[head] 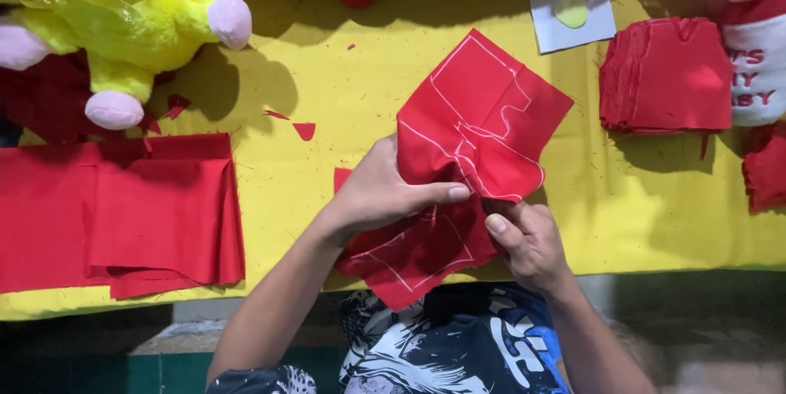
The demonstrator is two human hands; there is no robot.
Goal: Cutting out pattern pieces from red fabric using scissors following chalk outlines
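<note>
— While both hands work over the near edge of the desk (270, 189), what do you see in them?

— I see a red cloth (467, 165) with white chalk lines on it, lifted and crumpled between them. My left hand (385, 193) lies across its middle, fingers closed over the fabric, thumb stretched to the right on top. My right hand (532, 243) pinches the lower fold, thumb up against the cloth. Both have a firm grip on it; neither is open.

— Where is the cloth, exactly?

— It hangs in front of my chest, its upper half spread above the yellow desk, its lower corner dropping past the near edge over my printed shirt (442, 345).

— And around it?

— A folded pile (139, 214) of red fabric lies flat to the left, well apart from my hands. A stack (667, 75) of cut red pieces sits at the far right. A grey paper (573, 5) with a yellow disc on it lies at the far edge, between the two. A yellow plush toy (123, 18) with pink feet rests at the far left corner, above the pile. Small red scraps (304, 130) are scattered on the desk between the toy and the cloth.

— Anything unclear?

— I can't tell how many layers I'm holding.
</note>
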